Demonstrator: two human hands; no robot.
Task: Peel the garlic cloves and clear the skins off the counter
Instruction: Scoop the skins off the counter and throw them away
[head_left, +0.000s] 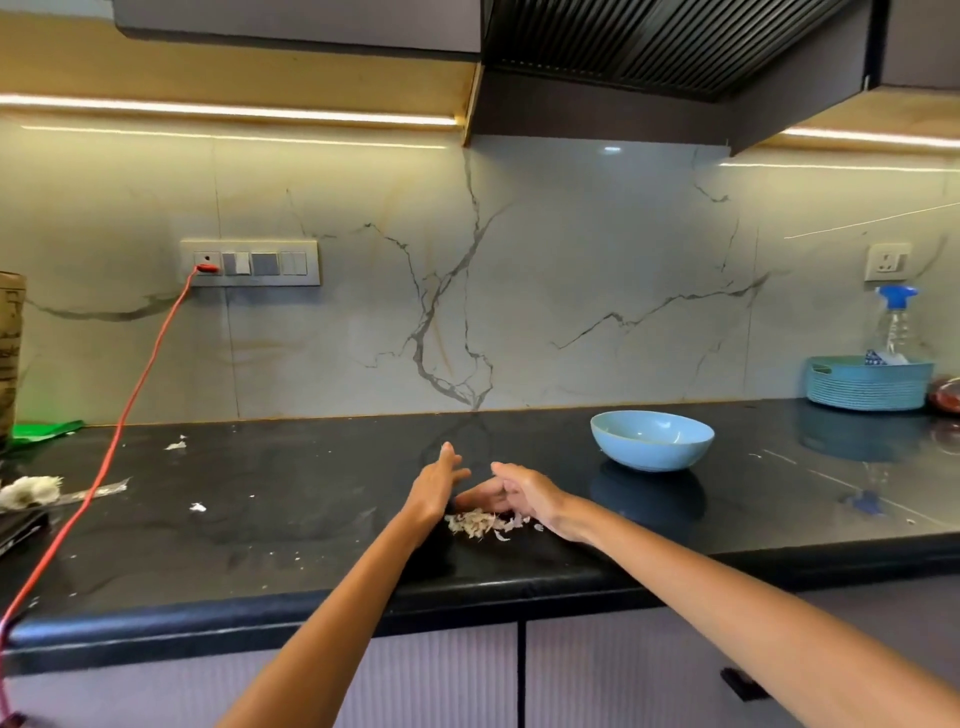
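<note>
On the black table (311, 519) our left hand (434, 486) and right hand (522, 493) stand edge-down, each grip released, fingers straight. The skin pile (485, 524) lies between them, nearer us, long axis left-right.

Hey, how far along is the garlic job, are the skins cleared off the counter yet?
Not yet. Most skins look gathered into one pile near the counter's front edge. In hand: the left hand and right hand, fingers straight, bracket that pile as if scooping. Left: removing it, plus stray scraps and further left. Whether peeled cloves sit in the blue bowl is not visible.
</note>
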